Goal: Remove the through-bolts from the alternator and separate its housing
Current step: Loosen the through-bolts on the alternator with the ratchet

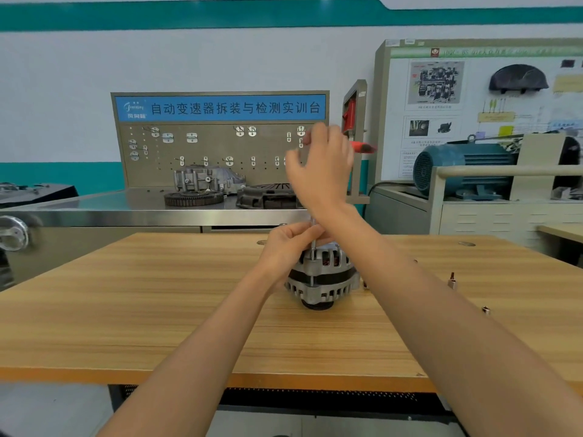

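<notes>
Alternator (321, 275) mid-table, hands (291, 244) on bolt (312, 247)

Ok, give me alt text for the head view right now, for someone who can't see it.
An alternator stands on a wooden table; the left hand pinches a thin metal shaft at its top. The right hand is raised above, gripping a red-handled tool.

A wood-grain desk (157, 310) fills the foreground, with a steel-topped workbench (126, 212) behind it carrying a grey pegboard (220, 152) under a blue sign. The pale wall (220, 58) bears teal bands, and at right a display board (473, 105) stands behind a blue electric motor (463, 168)
</notes>
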